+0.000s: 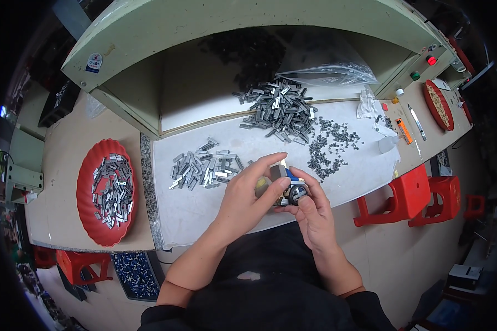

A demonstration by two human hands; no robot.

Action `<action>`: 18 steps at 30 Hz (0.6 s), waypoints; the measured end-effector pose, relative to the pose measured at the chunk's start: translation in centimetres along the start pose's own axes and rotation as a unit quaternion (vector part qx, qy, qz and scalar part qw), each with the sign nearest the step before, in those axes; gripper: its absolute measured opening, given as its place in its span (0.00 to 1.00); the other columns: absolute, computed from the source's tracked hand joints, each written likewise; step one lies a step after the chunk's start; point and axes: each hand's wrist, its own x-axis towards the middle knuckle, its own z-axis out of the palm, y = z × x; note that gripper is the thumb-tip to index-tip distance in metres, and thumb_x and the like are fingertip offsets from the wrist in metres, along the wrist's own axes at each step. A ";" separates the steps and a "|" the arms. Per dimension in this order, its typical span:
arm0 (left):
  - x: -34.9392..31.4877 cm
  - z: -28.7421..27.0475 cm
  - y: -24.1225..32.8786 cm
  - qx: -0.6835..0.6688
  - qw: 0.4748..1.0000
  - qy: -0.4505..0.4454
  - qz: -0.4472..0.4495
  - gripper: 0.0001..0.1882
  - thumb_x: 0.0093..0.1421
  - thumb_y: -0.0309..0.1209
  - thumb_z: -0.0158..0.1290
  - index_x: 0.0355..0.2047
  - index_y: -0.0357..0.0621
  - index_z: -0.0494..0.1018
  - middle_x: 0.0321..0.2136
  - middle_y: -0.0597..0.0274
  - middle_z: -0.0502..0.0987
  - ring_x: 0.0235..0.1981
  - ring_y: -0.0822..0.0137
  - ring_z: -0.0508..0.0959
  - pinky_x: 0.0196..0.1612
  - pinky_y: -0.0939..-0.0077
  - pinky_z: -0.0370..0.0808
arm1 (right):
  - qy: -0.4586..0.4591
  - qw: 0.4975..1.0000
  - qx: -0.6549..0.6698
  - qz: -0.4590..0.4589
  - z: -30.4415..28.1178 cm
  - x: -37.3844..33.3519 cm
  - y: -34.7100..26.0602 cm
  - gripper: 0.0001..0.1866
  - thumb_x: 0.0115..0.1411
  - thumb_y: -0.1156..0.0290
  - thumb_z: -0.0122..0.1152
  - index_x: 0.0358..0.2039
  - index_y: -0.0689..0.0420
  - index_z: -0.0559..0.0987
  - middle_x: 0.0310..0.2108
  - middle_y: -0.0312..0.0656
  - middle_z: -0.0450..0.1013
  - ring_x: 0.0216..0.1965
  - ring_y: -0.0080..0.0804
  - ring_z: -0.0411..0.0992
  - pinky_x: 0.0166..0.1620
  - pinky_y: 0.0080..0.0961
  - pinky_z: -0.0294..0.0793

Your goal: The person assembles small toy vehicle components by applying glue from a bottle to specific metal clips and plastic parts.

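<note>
Both hands come together just over the front edge of the white work surface (174, 220). Between them is a small assembled piece with a round black wheel-like part (297, 193) that has a light cross-shaped hub, next to blue and grey parts. My left hand (247, 197) grips its grey block (279, 170) between thumb and fingers. My right hand (316, 218) holds the other side, with the thumb by the wheel-like part. A yellowish part shows behind my left fingers; its kind is unclear. Beyond lie a loose group of grey bars (204, 169) and a larger heap of dark grey bars (284, 113).
Small dark bits (328, 146) lie right of the heap. A clear plastic bag (331, 74) rests under the green hood (248, 16). Left stands a red scalloped tray (85, 198) of grey pieces. An orange cutter (403, 131) lies right; red stools (395, 198) stand below.
</note>
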 end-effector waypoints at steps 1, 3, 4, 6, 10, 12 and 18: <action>0.1 0.0 -0.2 0.015 1.000 0.005 0.014 0.18 0.55 0.27 0.48 0.47 0.43 0.66 0.24 0.68 0.68 0.26 0.80 0.67 0.29 0.87 0.65 | 0.000 1.000 0.002 0.000 0.0 0.0 0.0 0.21 0.58 0.73 0.45 0.53 0.60 0.60 0.45 0.44 0.63 0.42 0.28 0.66 0.41 0.28 0.71; 0.1 0.1 -0.3 0.029 0.999 0.010 0.029 0.18 0.55 0.27 0.48 0.47 0.43 0.66 0.24 0.68 0.68 0.25 0.81 0.67 0.28 0.87 0.65 | 0.000 1.000 0.003 0.001 0.1 0.0 0.0 0.22 0.58 0.73 0.44 0.54 0.60 0.59 0.45 0.44 0.64 0.42 0.28 0.67 0.42 0.27 0.71; 0.0 0.1 -0.3 0.027 0.999 0.013 0.031 0.18 0.55 0.27 0.48 0.47 0.42 0.66 0.24 0.69 0.67 0.25 0.81 0.67 0.28 0.87 0.65 | -0.001 1.000 0.001 0.001 0.0 0.0 0.1 0.22 0.58 0.73 0.44 0.54 0.60 0.59 0.45 0.44 0.64 0.42 0.28 0.67 0.42 0.28 0.71; 0.0 0.1 -0.3 0.024 0.999 0.015 0.032 0.18 0.55 0.27 0.48 0.47 0.42 0.66 0.23 0.69 0.67 0.24 0.81 0.67 0.28 0.88 0.65 | -0.002 1.000 -0.001 0.002 0.0 0.0 0.1 0.23 0.58 0.73 0.44 0.55 0.60 0.59 0.46 0.44 0.64 0.43 0.28 0.67 0.42 0.28 0.71; -0.1 0.1 -0.4 0.019 0.999 0.014 0.031 0.18 0.55 0.27 0.49 0.47 0.42 0.66 0.23 0.69 0.67 0.24 0.81 0.66 0.27 0.87 0.64 | 0.002 1.000 0.000 0.005 0.1 -0.1 0.2 0.22 0.58 0.74 0.44 0.55 0.60 0.59 0.45 0.44 0.64 0.43 0.29 0.67 0.42 0.28 0.71; -0.1 0.1 -0.4 0.019 0.999 0.014 0.029 0.18 0.54 0.27 0.49 0.47 0.42 0.66 0.23 0.69 0.67 0.24 0.81 0.66 0.27 0.87 0.64 | 0.004 1.000 0.000 0.006 0.1 -0.1 0.2 0.22 0.58 0.74 0.44 0.54 0.60 0.59 0.45 0.44 0.64 0.42 0.28 0.67 0.42 0.28 0.71; -0.2 0.0 -0.6 0.018 0.999 0.010 0.044 0.19 0.55 0.27 0.47 0.49 0.43 0.65 0.25 0.67 0.67 0.24 0.80 0.66 0.28 0.87 0.65 | 0.003 1.000 -0.006 0.002 0.0 -0.1 0.3 0.23 0.58 0.74 0.44 0.54 0.61 0.59 0.45 0.44 0.64 0.43 0.28 0.66 0.42 0.27 0.71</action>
